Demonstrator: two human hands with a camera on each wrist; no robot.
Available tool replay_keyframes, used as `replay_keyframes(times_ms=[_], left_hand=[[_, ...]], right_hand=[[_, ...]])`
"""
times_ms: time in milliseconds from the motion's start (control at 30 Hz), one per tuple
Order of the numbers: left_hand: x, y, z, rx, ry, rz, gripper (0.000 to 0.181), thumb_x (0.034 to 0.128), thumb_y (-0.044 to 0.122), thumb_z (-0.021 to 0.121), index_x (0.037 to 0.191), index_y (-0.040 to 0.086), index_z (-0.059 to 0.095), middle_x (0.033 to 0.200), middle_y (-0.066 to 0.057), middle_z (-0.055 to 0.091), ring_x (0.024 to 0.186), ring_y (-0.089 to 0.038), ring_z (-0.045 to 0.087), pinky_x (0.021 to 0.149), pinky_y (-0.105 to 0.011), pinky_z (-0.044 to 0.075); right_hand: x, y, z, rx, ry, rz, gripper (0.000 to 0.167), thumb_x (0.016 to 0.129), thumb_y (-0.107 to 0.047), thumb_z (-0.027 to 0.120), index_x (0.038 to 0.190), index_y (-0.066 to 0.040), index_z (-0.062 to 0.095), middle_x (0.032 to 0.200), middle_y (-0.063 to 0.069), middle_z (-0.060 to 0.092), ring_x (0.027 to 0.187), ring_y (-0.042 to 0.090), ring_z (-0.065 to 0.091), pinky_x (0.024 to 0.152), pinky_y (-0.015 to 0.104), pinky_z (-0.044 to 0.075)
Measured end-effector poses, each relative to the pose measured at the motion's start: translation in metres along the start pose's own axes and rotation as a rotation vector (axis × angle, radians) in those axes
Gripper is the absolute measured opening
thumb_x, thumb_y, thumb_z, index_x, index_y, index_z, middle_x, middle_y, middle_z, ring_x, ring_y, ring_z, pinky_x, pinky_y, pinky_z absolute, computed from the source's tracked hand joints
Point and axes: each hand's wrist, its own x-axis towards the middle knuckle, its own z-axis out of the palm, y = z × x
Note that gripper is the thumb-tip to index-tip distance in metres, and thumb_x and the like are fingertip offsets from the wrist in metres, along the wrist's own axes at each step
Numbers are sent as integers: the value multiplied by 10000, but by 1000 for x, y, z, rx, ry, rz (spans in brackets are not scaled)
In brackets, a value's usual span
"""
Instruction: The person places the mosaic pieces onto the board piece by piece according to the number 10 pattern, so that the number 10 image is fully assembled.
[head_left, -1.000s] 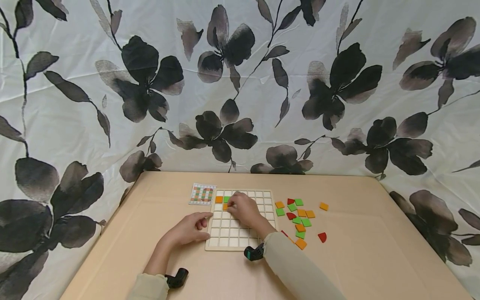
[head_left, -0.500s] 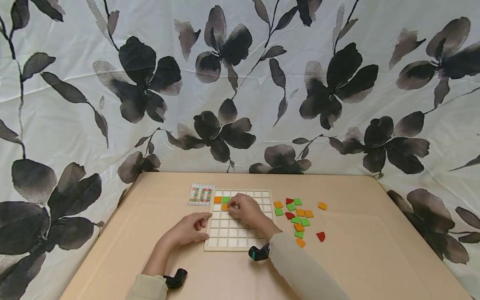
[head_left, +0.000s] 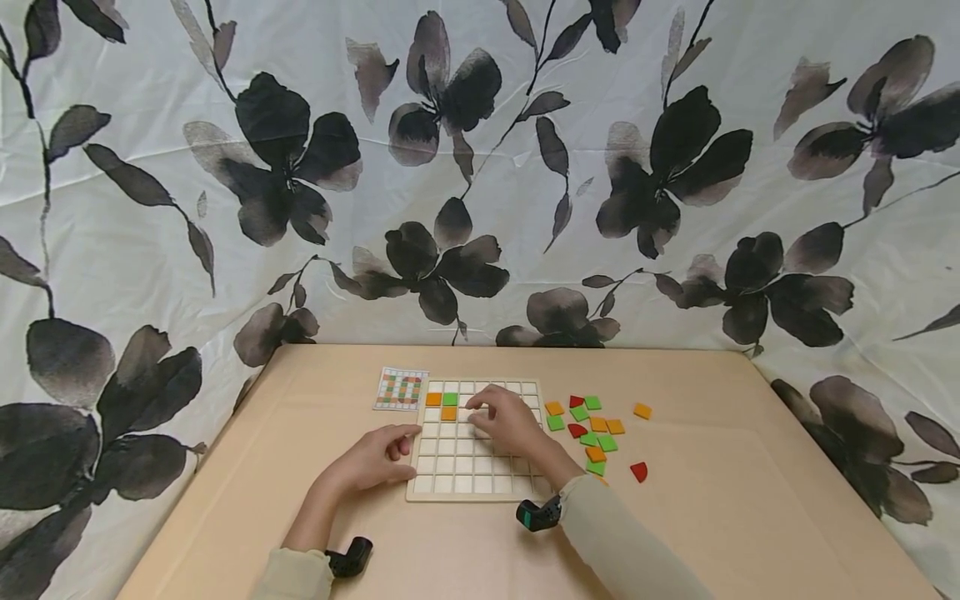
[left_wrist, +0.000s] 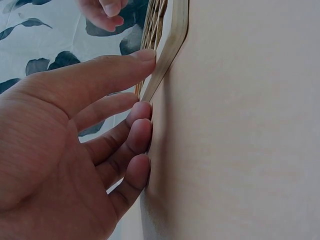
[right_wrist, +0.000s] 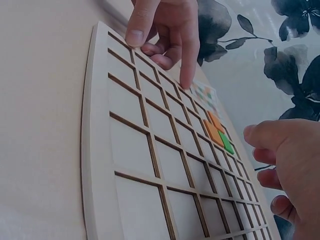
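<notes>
A wooden grid board (head_left: 459, 464) lies on the table, holding two orange tiles, one in the corner cell (head_left: 433, 400) and one below a green tile (head_left: 450, 399). At the board's left edge, my left hand (head_left: 367, 458) touches the rim with thumb and index finger; the left wrist view shows its other fingers (left_wrist: 139, 135) loosely bent beside the board. My right hand (head_left: 510, 423) hovers over the upper middle of the grid, right of the tiles. In the right wrist view its thumb and fingers (right_wrist: 270, 134) are apart, with nothing seen between them.
A printed pattern card (head_left: 400, 389) lies against the board's upper left. Right of the board are scattered green, orange and red pieces (head_left: 597, 425), a lone orange tile (head_left: 642, 411) and a red rounded piece (head_left: 638, 472). A floral cloth (head_left: 555, 167) hangs behind the table.
My right hand has moved off the placed tiles to the right and its fingers have spread, uncovering the green tile and the lower orange one. My left hand stays at the board's edge.
</notes>
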Motion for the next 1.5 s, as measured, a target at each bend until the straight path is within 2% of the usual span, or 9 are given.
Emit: replay_keyframes(times_ms=[200,467,800,967,1200,1500], left_hand=[[0,-1,1,14,-13,5,637,796,144,770,1357,3,506,930,-54,527,834,-172,469,678,-211,368],[2,2,1,14,-13,6,642,796,130,769,1364,0,500,931,-64,531,835,-178,468,680,-216,363],[3,3,-1,21,-9,5,632,793,121,770,1354,-5,506,935,-74,532,838,-186,467,676,-219,362],[3,2,-1,24,-7,-1,634,790,124,772,1353,0,509,929,-67,526,832,-175,461,672,-220,361],[2,2,-1,20,-7,-4,633,791,124,772,1353,2,509,931,-73,524,837,-177,458,666,-221,360],[0,2,-2,-2,-8,-14,653,782,120,780,1360,-4,502,935,-81,520,837,-182,455,662,-221,359]], right_hand=[[-12,4,-15,42,9,6,198,894,-228,687,1074,-155,723,1002,-59,639,740,110,502,605,213,414],[-32,19,-38,35,59,12,200,870,-202,716,1062,-147,724,978,-25,654,718,110,489,572,203,414],[-60,38,-59,84,25,215,237,869,-245,719,1104,-218,712,928,-87,581,805,154,506,548,222,423],[-74,49,-69,34,29,194,247,872,-235,715,1116,-194,707,895,-64,565,779,152,491,573,219,417],[-92,64,-79,-24,52,184,266,849,-233,739,1110,-192,711,1037,-63,643,851,154,527,734,238,498],[-115,84,-85,-78,56,191,211,827,-206,758,1035,-197,720,846,-89,571,746,111,486,613,184,435]])
